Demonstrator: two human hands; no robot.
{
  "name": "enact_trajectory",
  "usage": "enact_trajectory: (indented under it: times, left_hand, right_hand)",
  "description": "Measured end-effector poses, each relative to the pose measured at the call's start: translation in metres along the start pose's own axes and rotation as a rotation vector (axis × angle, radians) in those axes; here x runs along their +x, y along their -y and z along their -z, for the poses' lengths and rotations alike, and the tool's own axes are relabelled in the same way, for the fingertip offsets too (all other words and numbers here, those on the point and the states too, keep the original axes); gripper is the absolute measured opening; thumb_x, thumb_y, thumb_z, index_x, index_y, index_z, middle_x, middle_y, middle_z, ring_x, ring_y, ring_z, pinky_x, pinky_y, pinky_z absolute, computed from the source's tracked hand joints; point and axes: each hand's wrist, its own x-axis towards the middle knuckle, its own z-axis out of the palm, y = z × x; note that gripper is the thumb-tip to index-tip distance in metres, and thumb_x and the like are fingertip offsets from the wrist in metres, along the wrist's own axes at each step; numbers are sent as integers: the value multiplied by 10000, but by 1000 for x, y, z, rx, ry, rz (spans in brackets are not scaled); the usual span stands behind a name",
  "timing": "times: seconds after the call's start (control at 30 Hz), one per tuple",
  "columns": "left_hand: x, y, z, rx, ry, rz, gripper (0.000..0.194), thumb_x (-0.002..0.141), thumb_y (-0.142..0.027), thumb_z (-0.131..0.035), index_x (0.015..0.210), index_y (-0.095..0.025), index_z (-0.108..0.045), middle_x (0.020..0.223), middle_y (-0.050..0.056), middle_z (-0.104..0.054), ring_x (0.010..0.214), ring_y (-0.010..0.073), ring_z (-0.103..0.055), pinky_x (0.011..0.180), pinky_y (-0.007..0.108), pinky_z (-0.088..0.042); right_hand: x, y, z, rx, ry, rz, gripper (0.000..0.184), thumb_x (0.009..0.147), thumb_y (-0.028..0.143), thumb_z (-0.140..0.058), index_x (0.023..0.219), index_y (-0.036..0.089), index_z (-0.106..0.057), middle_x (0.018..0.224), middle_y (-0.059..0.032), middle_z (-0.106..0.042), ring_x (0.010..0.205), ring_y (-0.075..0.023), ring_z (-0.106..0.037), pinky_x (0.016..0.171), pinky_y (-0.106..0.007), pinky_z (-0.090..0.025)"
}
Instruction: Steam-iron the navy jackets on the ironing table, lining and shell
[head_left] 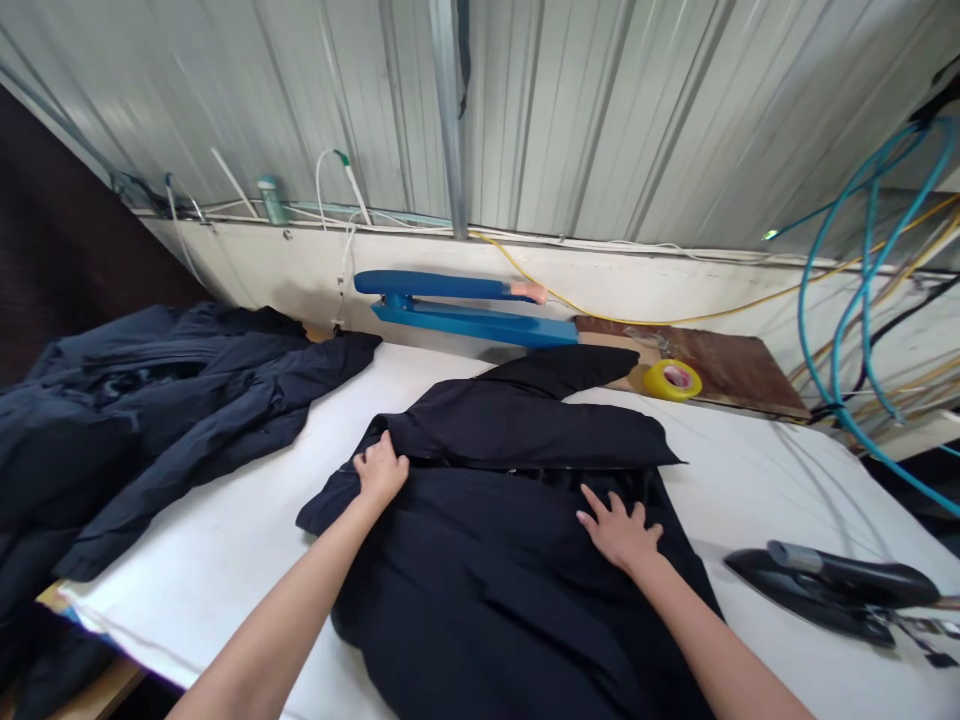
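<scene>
Head view: your left hand [381,470] pinches dark garment [480,560] near table's [757,480] far edge; right hand [621,528] rests open; likely soft, hold folds.

I face a ribbed metal wall [570,110] with an upright post [448,120], above a low white wall [660,280] behind my white-topped table [202,560].

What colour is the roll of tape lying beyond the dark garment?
The roll of tape is bright yellow; it shows in the head view.
</scene>
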Motion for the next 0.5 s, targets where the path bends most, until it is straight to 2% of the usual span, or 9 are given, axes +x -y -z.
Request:
enact_trajectory:
  times: [0.07, 0.13, 0.2, 0.3, 0.37, 0.4, 0.43, 0.5]
  left_hand:
    - [1, -20, -9, -279, 34, 18, 663, 731, -287, -533, 1300, -65, -275, 1162, 188, -513, 1060, 267, -496, 928, 427, -334]
    - [1, -34, -17, -578, 56, 97, 698, 711, -336, -586, 1279, -71, -279, 1129, 171, -530, 999, 230, -543, 891, 362, -401]
    - [2, -43, -22, -791, 27, 264, 628, 688, -362, -625, 1193, -98, -361, 1064, 141, -553, 963, 215, -559, 857, 348, -441]
    - [8, -50, -18, -1100, -28, 466, 330, 732, -274, -579, 1007, -158, -438, 988, 90, -555, 896, 186, -578, 766, 370, -502]
    - [15, -47, -6, -1354, 7, 450, 177, 762, -179, -509, 923, -180, -434, 914, 47, -560, 815, 146, -595, 695, 361, -531]
    - [18, -42, 1, -1442, 37, 415, 156, 757, -143, -493, 894, -185, -430, 871, 28, -563, 781, 133, -598, 672, 357, -538]
    - [21, -34, 9, -1484, 63, 379, 161, 744, -118, -492, 874, -186, -427, 831, 13, -562, 750, 123, -599, 656, 354, -542]
    - [27, -11, 22, -1426, 67, 387, 194, 704, -93, -522, 848, -183, -428, 773, -8, -551, 681, 107, -591, 618, 349, -549]
  right_hand:
    - [15, -17, -7, 33, -18, -28, 531, 801, 584, -262, 1316, 456, -261, 1436, 30, -208, 1254, -413, -175, 887, -650, -184]
    - [27, -35, -12, 98, -65, -13, 491, 823, 538, -246, 1298, 436, -319, 1432, 47, -216, 1257, -382, -198, 906, -626, -208]
    - [37, -55, -12, 181, -139, -31, 479, 849, 428, -234, 1294, 324, -379, 1386, -29, -318, 1235, -321, -284, 930, -545, -269]
    - [45, -80, -7, 273, -188, -285, 527, 833, 340, -291, 1287, 86, -380, 1227, -202, -464, 1155, -299, -405, 928, -449, -320]
    - [49, -89, -3, 316, -178, -440, 602, 795, 394, -375, 1301, 69, -342, 1204, -231, -469, 1134, -351, -413, 898, -486, -331]
    - [51, -92, 0, 352, -196, -456, 644, 773, 424, -410, 1318, 95, -314, 1227, -225, -452, 1139, -371, -401, 886, -504, -332]
    - [55, -93, 2, 419, -240, -446, 677, 760, 443, -427, 1336, 120, -277, 1250, -213, -436, 1148, -371, -392, 886, -504, -333]
    - [65, -93, 6, 607, -342, -435, 727, 771, 474, -392, 1363, 110, -179, 1255, -201, -438, 1143, -327, -416, 897, -454, -349]
